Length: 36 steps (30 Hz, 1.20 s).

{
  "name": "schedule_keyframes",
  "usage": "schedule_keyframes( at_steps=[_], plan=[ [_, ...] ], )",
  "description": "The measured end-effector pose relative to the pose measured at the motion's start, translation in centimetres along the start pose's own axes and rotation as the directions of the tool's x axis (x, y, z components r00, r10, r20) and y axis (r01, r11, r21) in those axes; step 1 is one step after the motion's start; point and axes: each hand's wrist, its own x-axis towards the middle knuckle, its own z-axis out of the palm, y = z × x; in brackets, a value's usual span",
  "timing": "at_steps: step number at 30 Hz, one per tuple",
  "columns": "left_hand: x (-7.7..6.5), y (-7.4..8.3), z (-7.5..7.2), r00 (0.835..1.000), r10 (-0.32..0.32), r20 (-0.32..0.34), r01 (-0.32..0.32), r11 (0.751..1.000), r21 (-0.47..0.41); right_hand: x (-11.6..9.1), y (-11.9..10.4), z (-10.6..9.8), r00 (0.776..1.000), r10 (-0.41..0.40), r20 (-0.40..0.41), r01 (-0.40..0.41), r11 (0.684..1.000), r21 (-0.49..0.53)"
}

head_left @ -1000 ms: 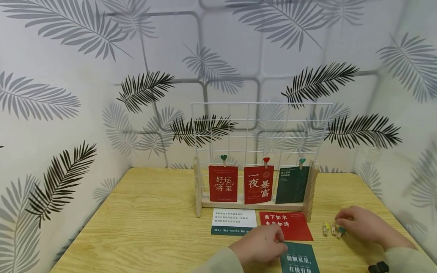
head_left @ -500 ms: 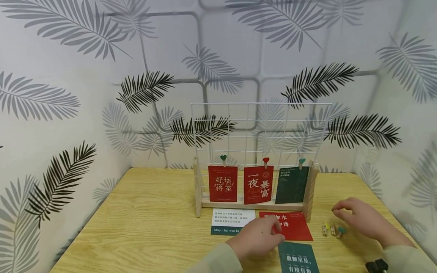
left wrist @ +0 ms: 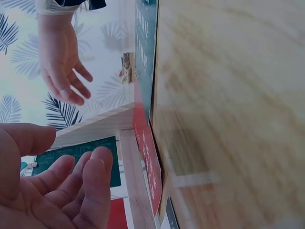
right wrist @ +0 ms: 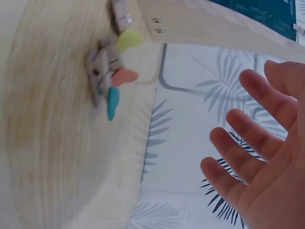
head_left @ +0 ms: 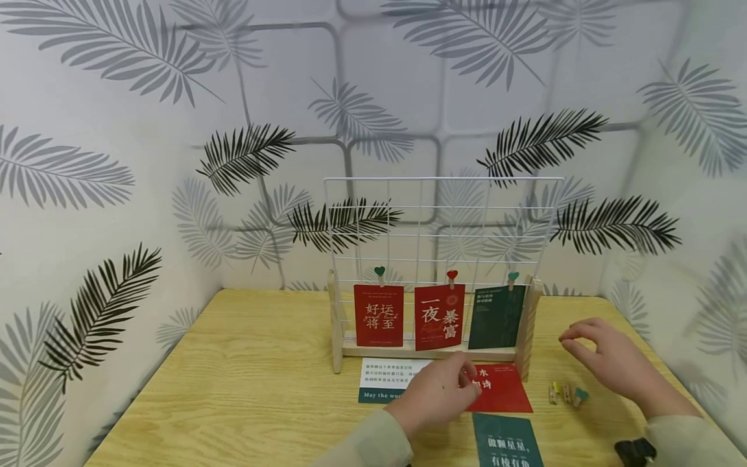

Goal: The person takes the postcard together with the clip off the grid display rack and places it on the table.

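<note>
My left hand (head_left: 436,392) hovers over the white card (head_left: 388,381) and the red card (head_left: 502,389) lying before the rack. Its fingers are loosely bent around nothing in the left wrist view. A green card (head_left: 506,441) lies nearer me. My right hand (head_left: 607,360), fingers relaxed with nothing in them, is raised above the table beside several small wooden clothespins (head_left: 566,394). In the right wrist view those clothespins (right wrist: 102,67) carry yellow, orange and teal heart tops.
A white wire grid rack (head_left: 432,220) on a wooden base (head_left: 428,352) stands behind the flat cards. Two red cards and a dark green card (head_left: 496,318) hang on it from heart clothespins. A black object (head_left: 635,451) shows beside the right sleeve.
My right hand has lifted away from the clothespins, and they stay on the table. My left hand has shifted up and left, off the green card's edge.
</note>
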Motion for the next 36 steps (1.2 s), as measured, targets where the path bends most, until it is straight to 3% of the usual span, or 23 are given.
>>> schedule_keyframes(
  at_steps=[7, 15, 29, 36],
  plan=[
    [0.5, 0.0, -0.5, 0.998, -0.007, -0.062, 0.005, 1.000, -0.022, 0.5, -1.6, -0.7, 0.993, -0.032, -0.110, 0.032, 0.999, 0.001],
    [1.0, 0.2, -0.7, 0.994, 0.012, -0.110, -0.020, 0.998, -0.065, 1.4, -3.1, -1.1, 0.966, -0.057, -0.252, 0.060, 0.998, 0.001],
    [1.8, 0.0, -1.0, 0.990, 0.019, -0.142, -0.042, 0.986, -0.159, 2.5, -5.5, -1.5, 0.929, -0.056, -0.366, 0.075, 0.997, 0.037],
    [2.0, 0.3, -0.8, 0.986, 0.012, -0.169, -0.042, 0.983, -0.176, 3.2, -6.2, -1.7, 0.924, -0.069, -0.376, 0.090, 0.995, 0.038]
  ],
)
